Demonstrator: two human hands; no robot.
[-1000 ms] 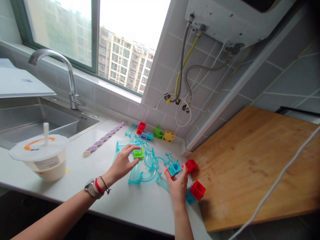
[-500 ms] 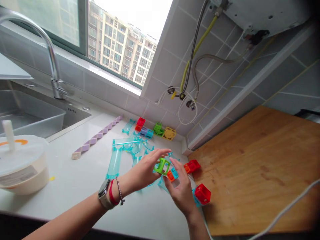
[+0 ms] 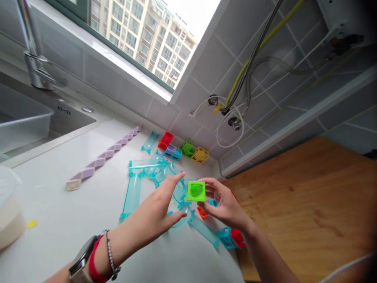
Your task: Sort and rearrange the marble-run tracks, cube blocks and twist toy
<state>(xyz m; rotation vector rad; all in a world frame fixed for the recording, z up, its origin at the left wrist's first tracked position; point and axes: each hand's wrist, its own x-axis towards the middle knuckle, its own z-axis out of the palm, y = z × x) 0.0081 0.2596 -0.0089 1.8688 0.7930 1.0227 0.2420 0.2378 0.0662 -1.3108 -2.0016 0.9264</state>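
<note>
A bright green toy cube block (image 3: 196, 191) with a round recess in its face is pinched in my right hand (image 3: 222, 200), raised over the counter. Just left of the cube, my left hand (image 3: 161, 206) is open, thumb and fingers apart and holding nothing. Beneath both hands spread clear teal track pieces (image 3: 132, 192), some joined together. An orange block (image 3: 202, 212) shows partly below my right hand. A teal frame block with a red block (image 3: 238, 237) lies near the board's edge. Red, blue, green and yellow blocks (image 3: 201, 155) line the wall.
A purple and cream folded strip (image 3: 100, 161) lies along the counter's left part. The sink (image 3: 63, 114) and faucet (image 3: 37, 70) are at far left, with a white tub (image 3: 10, 212) in front. A wooden board (image 3: 312, 208) fills the right side.
The green cube has passed from my left hand to my right and been turned. My left hand has let go and opened beside it. The view has shifted closer.
</note>
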